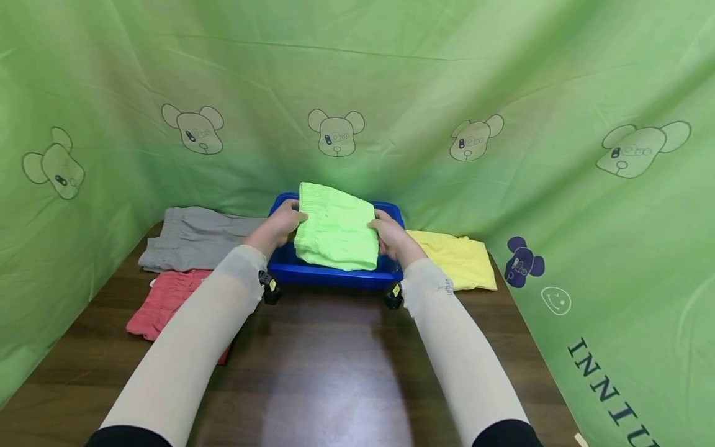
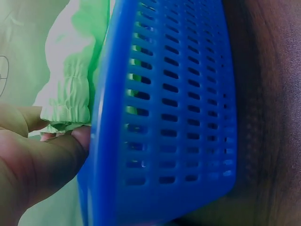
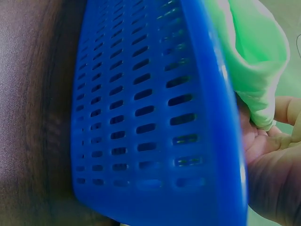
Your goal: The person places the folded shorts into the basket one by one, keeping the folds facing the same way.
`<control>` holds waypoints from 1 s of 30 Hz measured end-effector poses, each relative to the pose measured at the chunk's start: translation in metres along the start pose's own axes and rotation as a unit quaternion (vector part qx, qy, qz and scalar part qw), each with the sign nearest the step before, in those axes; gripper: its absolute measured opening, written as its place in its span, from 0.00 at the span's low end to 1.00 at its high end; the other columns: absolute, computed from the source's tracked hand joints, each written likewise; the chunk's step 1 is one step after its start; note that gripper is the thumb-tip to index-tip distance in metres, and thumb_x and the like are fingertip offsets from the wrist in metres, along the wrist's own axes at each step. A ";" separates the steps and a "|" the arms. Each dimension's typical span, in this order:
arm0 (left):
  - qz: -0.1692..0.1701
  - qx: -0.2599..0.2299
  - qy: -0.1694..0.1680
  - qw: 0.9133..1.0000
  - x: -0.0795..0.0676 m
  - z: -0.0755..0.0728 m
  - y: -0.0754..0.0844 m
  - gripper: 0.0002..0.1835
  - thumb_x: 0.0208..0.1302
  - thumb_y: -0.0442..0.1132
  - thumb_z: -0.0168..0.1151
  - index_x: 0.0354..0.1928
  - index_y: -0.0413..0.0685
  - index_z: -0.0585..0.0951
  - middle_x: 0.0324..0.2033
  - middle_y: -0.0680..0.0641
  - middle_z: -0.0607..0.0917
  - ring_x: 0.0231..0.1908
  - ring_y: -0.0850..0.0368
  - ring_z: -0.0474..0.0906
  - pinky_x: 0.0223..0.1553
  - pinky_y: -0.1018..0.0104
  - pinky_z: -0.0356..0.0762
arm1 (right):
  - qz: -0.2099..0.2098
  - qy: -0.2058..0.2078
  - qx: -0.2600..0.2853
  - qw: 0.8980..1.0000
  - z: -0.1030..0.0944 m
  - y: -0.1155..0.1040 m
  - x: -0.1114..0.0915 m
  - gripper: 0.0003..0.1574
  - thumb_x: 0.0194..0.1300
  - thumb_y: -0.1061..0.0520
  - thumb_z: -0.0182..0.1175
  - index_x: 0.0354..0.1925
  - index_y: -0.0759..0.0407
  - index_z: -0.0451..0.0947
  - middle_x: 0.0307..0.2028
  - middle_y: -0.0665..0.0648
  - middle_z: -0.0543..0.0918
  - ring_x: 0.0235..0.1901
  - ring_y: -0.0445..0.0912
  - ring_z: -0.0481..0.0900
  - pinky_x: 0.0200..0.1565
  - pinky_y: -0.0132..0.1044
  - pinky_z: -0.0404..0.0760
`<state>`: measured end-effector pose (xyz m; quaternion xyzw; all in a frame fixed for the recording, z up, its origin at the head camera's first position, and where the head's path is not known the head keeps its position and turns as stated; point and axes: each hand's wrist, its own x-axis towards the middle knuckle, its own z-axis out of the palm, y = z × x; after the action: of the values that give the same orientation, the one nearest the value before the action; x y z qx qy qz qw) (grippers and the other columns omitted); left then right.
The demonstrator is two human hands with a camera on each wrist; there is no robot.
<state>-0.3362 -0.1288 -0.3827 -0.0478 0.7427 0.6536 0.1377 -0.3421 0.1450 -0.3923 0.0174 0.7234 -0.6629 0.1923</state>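
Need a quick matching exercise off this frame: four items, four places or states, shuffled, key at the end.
1. lime-green garment
2. yellow garment
3. red garment
4. blue basket

A. partly hidden behind the left sleeve in the head view
B. has rows of slots in its walls
C. held between the left hand and right hand
D. lies to the right of the blue basket

Pairs: 1-C, 2-D, 3-A, 4-B

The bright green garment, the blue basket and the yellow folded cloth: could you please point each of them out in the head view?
Bright green garment point(image 1: 337, 230): head view, middle of its upper face.
Blue basket point(image 1: 335, 277): head view, front wall.
Yellow folded cloth point(image 1: 459, 259): head view, middle of its visible top.
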 end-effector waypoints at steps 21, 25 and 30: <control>0.020 0.061 0.002 0.998 0.015 0.001 -0.023 0.35 0.81 0.38 0.47 0.82 0.49 0.45 0.76 0.38 0.56 0.52 0.49 0.70 0.51 0.56 0.72 | 0.019 0.012 -0.092 0.995 0.002 0.010 0.006 0.42 0.77 0.57 0.47 0.82 0.42 0.47 0.22 0.54 0.70 0.13 0.43 0.59 0.18 0.37 0.69; 0.013 0.065 0.005 0.998 0.013 0.002 -0.024 0.35 0.81 0.37 0.47 0.82 0.49 0.45 0.80 0.39 0.48 0.73 0.41 0.56 0.68 0.46 0.64 | 0.021 0.019 -0.100 0.995 0.003 0.013 0.006 0.42 0.77 0.57 0.47 0.82 0.44 0.46 0.25 0.56 0.71 0.13 0.43 0.59 0.17 0.36 0.69; 0.001 0.063 0.010 0.998 0.012 0.005 -0.025 0.35 0.80 0.36 0.47 0.81 0.48 0.46 0.80 0.39 0.47 0.76 0.39 0.52 0.72 0.43 0.59 | 0.037 0.019 -0.090 0.995 0.005 0.016 0.005 0.42 0.77 0.58 0.47 0.82 0.43 0.46 0.32 0.57 0.72 0.14 0.44 0.62 0.18 0.36 0.70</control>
<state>-0.3408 -0.1264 -0.4104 -0.0444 0.7838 0.6050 0.1326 -0.3409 0.1406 -0.4096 0.0397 0.7824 -0.5871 0.2039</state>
